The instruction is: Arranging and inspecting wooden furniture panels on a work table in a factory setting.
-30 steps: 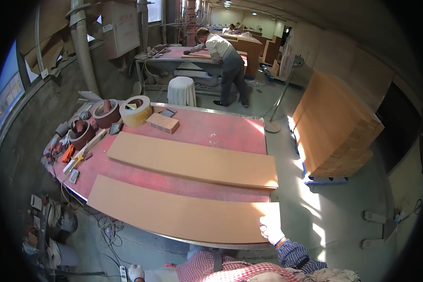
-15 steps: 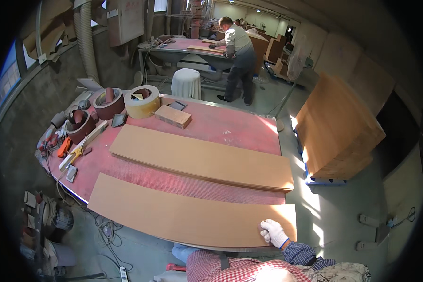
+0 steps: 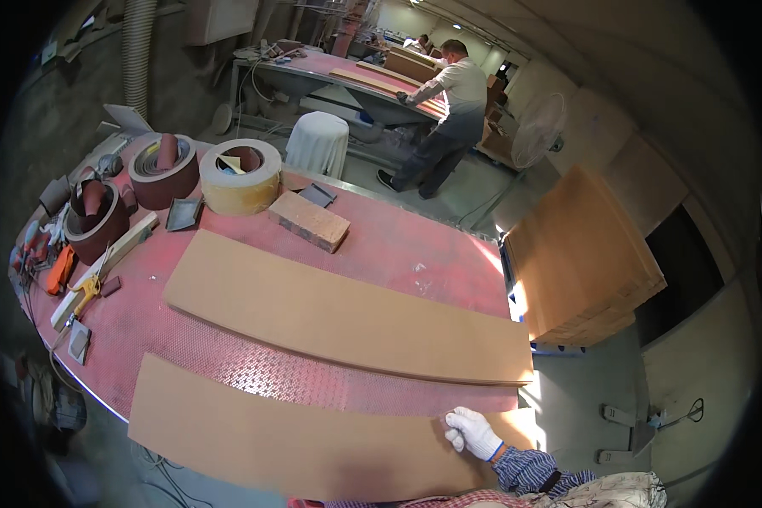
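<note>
Right hand (image 3: pixel 474 433), white work glove, lies flat on the near board (image 3: pixel 313 440), fingers spread and open, palm down, pointing left and far, close to the board's right end. Wrist bends up out of a blue plaid cuff; forearm enters from the lower edge and is mostly cut off. Left hand is out of view, nothing to tell of it. Lower edge also cuts the person's checked shirt and a pale cloth at bottom right, hard to make out.

Near board is a long tan panel along the near edge of the red studded table (image 3: pixel 254 364), near edge overhanging. Just beyond it, apart by a strip of bare table, lies the far board (image 3: pixel 347 317), same kind, long, slightly angled.

Far left on the table: a brick-like block (image 3: pixel 309 221), a pale tape roll (image 3: pixel 240 176), two dark red abrasive rolls (image 3: pixel 162 169). Small tools at the left rim, orange and yellow handles, too blurred to name.

Right of the table a stack of tan panels (image 3: pixel 580 254) stands on the floor. Far back another person (image 3: pixel 444 118) leans over a second bench, with a white fan (image 3: pixel 540 140) near them.
</note>
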`<control>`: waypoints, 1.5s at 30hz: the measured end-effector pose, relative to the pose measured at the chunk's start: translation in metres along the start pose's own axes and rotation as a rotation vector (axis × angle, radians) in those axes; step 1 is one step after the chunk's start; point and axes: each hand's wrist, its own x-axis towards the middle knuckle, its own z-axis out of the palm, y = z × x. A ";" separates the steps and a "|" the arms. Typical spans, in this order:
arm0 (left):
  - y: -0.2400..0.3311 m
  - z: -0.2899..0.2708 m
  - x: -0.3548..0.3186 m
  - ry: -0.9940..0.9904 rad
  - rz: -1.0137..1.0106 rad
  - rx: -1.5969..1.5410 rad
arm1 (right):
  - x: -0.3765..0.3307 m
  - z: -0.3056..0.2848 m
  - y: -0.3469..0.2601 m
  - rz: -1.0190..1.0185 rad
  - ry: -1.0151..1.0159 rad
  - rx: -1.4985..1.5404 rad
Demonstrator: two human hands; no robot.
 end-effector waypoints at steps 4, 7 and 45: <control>-0.011 0.003 0.002 0.002 -0.024 0.008 | 0.000 -0.014 0.005 0.037 0.031 0.113; -0.015 0.002 -0.001 0.010 -0.049 0.024 | -0.010 -0.028 0.026 0.059 0.007 0.284; 0.139 -0.061 -0.135 0.816 1.486 0.271 | -0.018 -0.010 0.123 -0.607 0.048 0.369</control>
